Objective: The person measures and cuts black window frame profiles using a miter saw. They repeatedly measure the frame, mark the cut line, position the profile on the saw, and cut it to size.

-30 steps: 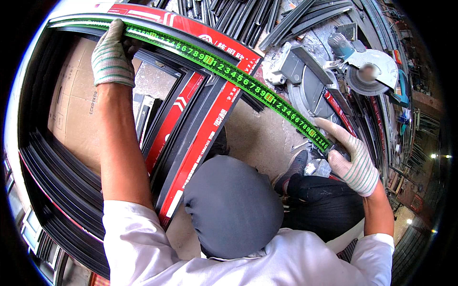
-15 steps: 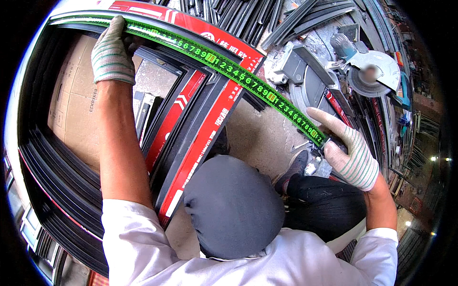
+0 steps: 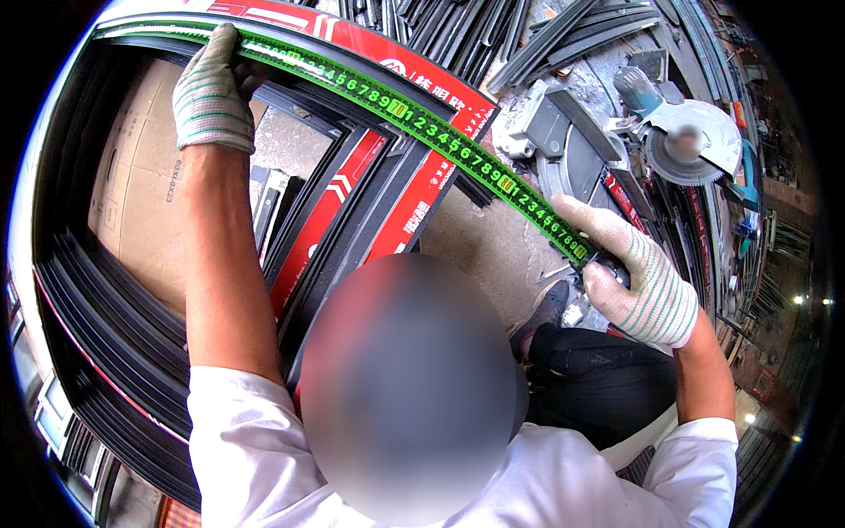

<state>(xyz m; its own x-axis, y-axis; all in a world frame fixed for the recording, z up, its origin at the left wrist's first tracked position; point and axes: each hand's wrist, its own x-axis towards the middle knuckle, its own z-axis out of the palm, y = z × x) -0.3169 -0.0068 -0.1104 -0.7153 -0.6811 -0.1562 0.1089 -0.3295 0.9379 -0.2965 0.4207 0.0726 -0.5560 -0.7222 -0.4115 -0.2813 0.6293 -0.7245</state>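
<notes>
A green tape measure blade (image 3: 414, 121) runs in a long arc from the far left edge of a stack of black frames down toward the right. My right hand (image 3: 647, 277), in a white glove with green stripes, is closed round the dark tape measure case (image 3: 609, 264). The blade enters the case there, beyond the frame's corner. My left hand (image 3: 214, 97), gloved the same way, grips the blade at the far rail, index finger over its edge; the other fingers are partly hidden. The black frames (image 3: 114, 308) carry red printed strips (image 3: 414, 216) along their rails.
Brown cardboard (image 3: 136, 167) lies inside the frames. At the far right stands a cut-off saw (image 3: 687, 150) with a round blade. Loose dark profiles (image 3: 466, 35) are piled at the back. A shoe (image 3: 550, 304) rests on the concrete floor (image 3: 471, 238).
My right hand has shifted slightly left, and the black case now shows more. A little less blade is out at the case. My left hand stays at nearly the same spot.
</notes>
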